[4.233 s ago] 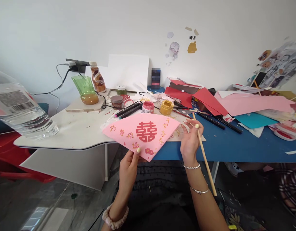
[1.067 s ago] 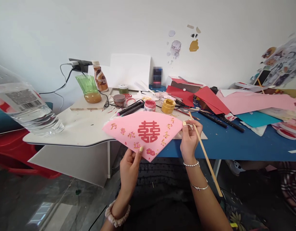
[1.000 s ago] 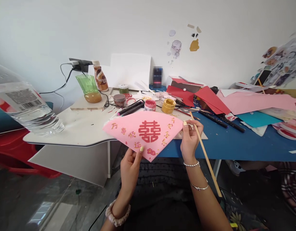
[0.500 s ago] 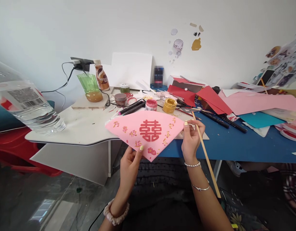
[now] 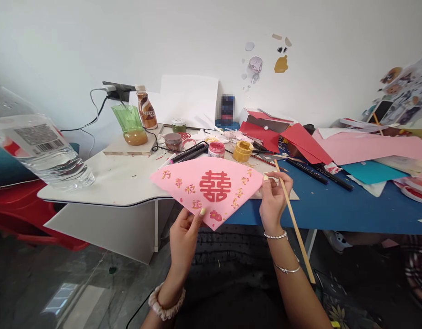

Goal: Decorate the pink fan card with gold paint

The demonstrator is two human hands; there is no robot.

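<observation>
A fan-shaped piece of pink paper (image 5: pixel 193 176) is held up in front of the table edge, its point downward. It bears a red double-happiness character (image 5: pixel 215 186), gold Chinese characters down both sides and small red flowers (image 5: pixel 215 215) near the point. My left hand (image 5: pixel 185 235) pinches its lower left edge, thumb in front and fingers behind. At the right corner, my right hand (image 5: pixel 274 198) grips the paper between thumb and fingers. A long pale wooden stick (image 5: pixel 298 233) is also tucked in that hand, slanting down along the forearm.
Open jars of red paint (image 5: pixel 216 149) and yellow paint (image 5: pixel 243 151) stand just behind the paper, beside black markers (image 5: pixel 188 154). A water bottle (image 5: pixel 42 141) is at left, near a green cup (image 5: pixel 127 121). Red envelopes (image 5: pixel 305 142) and coloured paper cover the right side.
Almost nothing differs. The view has shifted very slightly, and the paper's lower point sits a touch further left; both hands keep the same hold.
</observation>
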